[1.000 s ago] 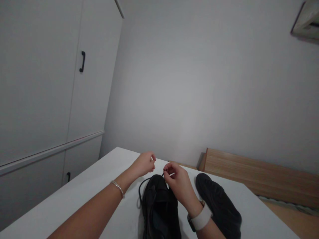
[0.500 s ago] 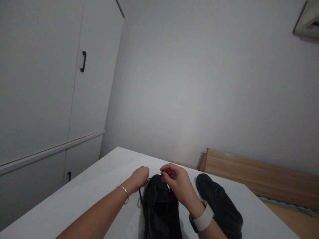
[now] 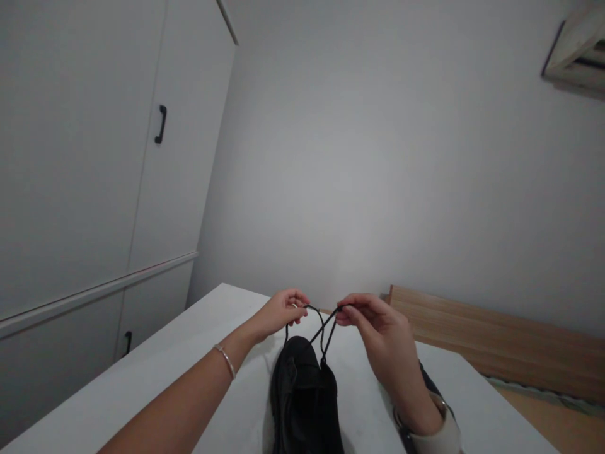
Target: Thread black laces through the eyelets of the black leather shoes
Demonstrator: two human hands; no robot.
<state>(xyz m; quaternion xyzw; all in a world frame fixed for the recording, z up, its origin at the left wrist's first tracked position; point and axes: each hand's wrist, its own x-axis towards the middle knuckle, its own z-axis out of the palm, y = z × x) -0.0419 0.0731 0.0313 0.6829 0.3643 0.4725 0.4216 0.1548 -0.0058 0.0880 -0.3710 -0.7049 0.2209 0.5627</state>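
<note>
A black shoe (image 3: 305, 397) lies on the white table (image 3: 198, 359), toe pointing away from me. Its black laces (image 3: 322, 328) rise from the shoe and cross in the air. My left hand (image 3: 281, 310) pinches one lace end above the shoe's left side. My right hand (image 3: 378, 331) pinches the other lace end to the right, raised above the table. A second black shoe (image 3: 432, 384) is mostly hidden behind my right wrist.
A white wardrobe (image 3: 94, 164) with black handles stands on the left. A grey wall (image 3: 387, 157) lies ahead. A wooden board (image 3: 496, 340) lies behind the table on the right. A framed object (image 3: 576, 50) hangs at the top right.
Both hands have lifted from the shoe's front and pulled apart, drawing the laces up taut. My right hand moved right and now covers most of the second shoe.
</note>
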